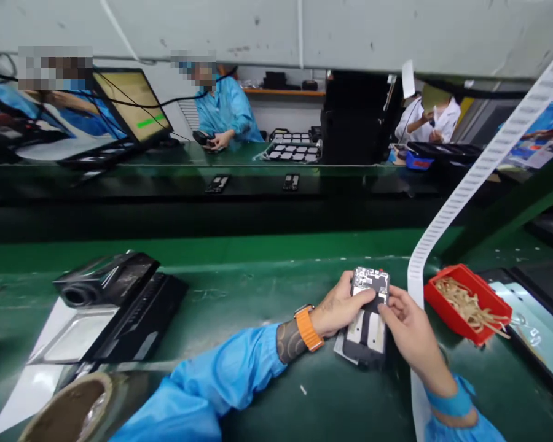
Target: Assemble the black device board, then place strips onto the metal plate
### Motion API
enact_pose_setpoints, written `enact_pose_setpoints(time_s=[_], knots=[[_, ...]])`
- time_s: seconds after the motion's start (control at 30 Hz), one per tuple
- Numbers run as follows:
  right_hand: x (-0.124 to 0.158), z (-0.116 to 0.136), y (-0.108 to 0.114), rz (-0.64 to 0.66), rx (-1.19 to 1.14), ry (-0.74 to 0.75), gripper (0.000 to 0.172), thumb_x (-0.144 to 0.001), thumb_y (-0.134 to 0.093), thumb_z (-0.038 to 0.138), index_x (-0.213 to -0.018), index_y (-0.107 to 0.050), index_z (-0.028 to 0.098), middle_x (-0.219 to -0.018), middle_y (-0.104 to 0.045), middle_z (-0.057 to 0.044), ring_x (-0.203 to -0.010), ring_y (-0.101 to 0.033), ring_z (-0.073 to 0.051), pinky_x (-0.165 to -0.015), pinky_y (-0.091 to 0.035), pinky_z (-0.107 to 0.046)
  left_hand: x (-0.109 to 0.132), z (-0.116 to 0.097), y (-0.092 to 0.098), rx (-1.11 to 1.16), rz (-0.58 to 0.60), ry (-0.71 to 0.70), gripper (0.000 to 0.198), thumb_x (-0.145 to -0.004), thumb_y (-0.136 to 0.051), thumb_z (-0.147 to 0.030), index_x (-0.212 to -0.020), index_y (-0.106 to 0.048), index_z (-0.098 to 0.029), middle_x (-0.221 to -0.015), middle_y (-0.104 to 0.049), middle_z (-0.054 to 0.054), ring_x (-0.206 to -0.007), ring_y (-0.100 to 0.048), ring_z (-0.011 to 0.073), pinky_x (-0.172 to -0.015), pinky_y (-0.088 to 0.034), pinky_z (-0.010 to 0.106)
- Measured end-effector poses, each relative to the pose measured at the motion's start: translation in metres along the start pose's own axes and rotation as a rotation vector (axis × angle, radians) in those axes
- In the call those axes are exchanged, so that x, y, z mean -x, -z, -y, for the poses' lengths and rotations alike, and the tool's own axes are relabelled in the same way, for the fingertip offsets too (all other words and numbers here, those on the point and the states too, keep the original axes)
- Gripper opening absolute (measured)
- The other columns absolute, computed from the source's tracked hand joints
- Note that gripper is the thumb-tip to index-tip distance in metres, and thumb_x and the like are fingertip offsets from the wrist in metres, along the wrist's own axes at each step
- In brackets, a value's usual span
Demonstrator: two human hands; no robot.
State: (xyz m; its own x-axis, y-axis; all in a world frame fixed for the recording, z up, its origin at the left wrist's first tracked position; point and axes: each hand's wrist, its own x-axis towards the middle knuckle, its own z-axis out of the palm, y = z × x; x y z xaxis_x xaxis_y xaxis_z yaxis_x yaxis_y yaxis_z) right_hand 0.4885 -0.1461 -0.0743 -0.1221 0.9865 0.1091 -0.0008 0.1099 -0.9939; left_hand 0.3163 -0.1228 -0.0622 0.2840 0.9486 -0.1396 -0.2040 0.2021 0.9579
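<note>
Evidently delicate: an opened phone (368, 325) in hand

Above the bench (258, 294), the left grip (338, 307) pinches it, thumb across its face; the right grip (410, 328) meets its right edge, whether pinching I cannot tell. Probably light, stiff, bared circuitry fragile: hold the side rims. Room opens leftward; paper strip (493, 155) and red tray (447, 316) hem the right.

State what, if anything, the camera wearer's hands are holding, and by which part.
A phone-like device: the left hand holds its upper left side, thumb across the front; the right hand is at its right edge, grip unclear.
</note>
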Motion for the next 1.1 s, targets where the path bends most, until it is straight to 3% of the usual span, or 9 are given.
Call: enact_pose_setpoints(time_s=[0.17,0.33,0.4,0.47,0.53,0.6,0.73,0.9,1.1], knots=[[-0.005,-0.001,0.003,-0.027,-0.082,-0.120,0.075,-0.081,-0.092,0.066,-0.121,-0.054,0.015,-0.100,-0.068,-0.012,-0.088,-0.067,-0.029,-0.074,-0.058,-0.030,0.010,-0.022,0.003,0.042,0.178,0.004,0.080,-0.070,-0.068,-0.026,-0.143,-0.038,-0.012,-0.107,-0.064,0.009,-0.088,-0.061,0.0195,-0.074,-0.050,0.028],[-0.004,0.003,0.001,-0.200,-0.025,-0.199,0.076,-0.071,-0.091,0.079,-0.097,-0.056,0.017,-0.074,-0.064,-0.006,-0.058,-0.063,-0.027,-0.048,-0.052,-0.027,0.010,-0.017,0.005,0.016,0.332,0.018,0.098,-0.065,-0.062,-0.015,-0.156,-0.026,-0.019,-0.108,-0.063,0.009,-0.078,-0.064,0.0209,-0.060,-0.049,0.025],[-0.003,0.004,0.001,-0.236,0.048,-0.155,0.072,-0.076,-0.084,0.084,-0.086,-0.055,0.019,-0.064,-0.058,-0.002,-0.049,-0.053,-0.020,-0.041,-0.042,-0.022,0.010,-0.012,0.005,-0.045,0.279,-0.009,0.091,-0.070,-0.066,-0.013,-0.154,-0.030,-0.016,-0.108,-0.065,0.010,-0.084,-0.066,0.0226,-0.064,-0.050,0.026],[-0.001,0.005,0.000,-0.236,0.166,-0.063,0.070,-0.086,-0.074,0.084,-0.075,-0.052,0.019,-0.059,-0.051,0.000,-0.047,-0.045,-0.016,-0.039,-0.033,-0.020,0.009,-0.010,0.004,-0.122,0.157,-0.041,0.072,-0.075,-0.074,-0.014,-0.142,-0.047,-0.013,-0.111,-0.066,0.010,-0.093,-0.066,0.0224,-0.074,-0.052,0.026],[0.001,0.006,-0.002,-0.190,0.243,0.013,0.066,-0.097,-0.064,0.079,-0.071,-0.051,0.020,-0.058,-0.047,0.001,-0.048,-0.044,-0.017,-0.041,-0.033,-0.021,0.006,-0.010,0.002,-0.144,0.043,-0.053,0.046,-0.080,-0.077,-0.016,-0.122,-0.061,-0.010,-0.111,-0.067,0.009,-0.096,-0.065,0.0201,-0.080,-0.051,0.025],[0.002,0.007,-0.002,-0.141,0.227,0.042,0.056,-0.105,-0.055,0.071,-0.084,-0.057,0.019,-0.062,-0.051,0.001,-0.051,-0.049,-0.018,-0.044,-0.039,-0.023,0.002,-0.009,0.001,-0.053,0.009,-0.027,0.029,-0.085,-0.074,-0.018,-0.112,-0.065,-0.009,-0.107,-0.068,0.009,-0.090,-0.064,0.0174,-0.079,-0.051,0.024],[0.002,0.015,-0.005,-0.175,0.299,0.221,0.033,-0.102,-0.063,0.045,-0.119,-0.056,0.017,-0.093,-0.062,-0.006,-0.071,-0.060,-0.022,-0.060,-0.050,-0.030,-0.007,-0.005,0.005,0.181,-0.050,0.041,0.027,-0.091,-0.070,-0.025,-0.112,-0.066,-0.007,-0.100,-0.068,0.010,-0.079,-0.063,0.0157,-0.070,-0.053,0.025],[0.002,0.024,-0.011,-0.042,0.670,0.523,0.016,-0.102,-0.053,0.023,-0.112,-0.065,0.018,-0.109,-0.055,-0.009,-0.086,-0.060,-0.024,-0.075,-0.051,-0.036,-0.009,-0.001,0.008,0.154,-0.102,-0.015,0.029,-0.092,-0.070,-0.023,-0.114,-0.068,-0.005,-0.107,-0.068,0.013,-0.086,-0.063,0.0170,-0.077,-0.054,0.027],[0.004,0.022,-0.014,-0.032,0.767,0.552,0.012,-0.102,-0.050,0.020,-0.099,-0.062,0.020,-0.101,-0.055,-0.008,-0.092,-0.059,-0.028,-0.081,-0.050,-0.040,-0.004,-0.008,0.005,-0.108,-0.115,-0.105,0.022,-0.094,-0.064,-0.017,-0.113,-0.069,-0.006,-0.104,-0.069,0.010,-0.093,-0.064,0.0206,-0.084,-0.053,0.029]])
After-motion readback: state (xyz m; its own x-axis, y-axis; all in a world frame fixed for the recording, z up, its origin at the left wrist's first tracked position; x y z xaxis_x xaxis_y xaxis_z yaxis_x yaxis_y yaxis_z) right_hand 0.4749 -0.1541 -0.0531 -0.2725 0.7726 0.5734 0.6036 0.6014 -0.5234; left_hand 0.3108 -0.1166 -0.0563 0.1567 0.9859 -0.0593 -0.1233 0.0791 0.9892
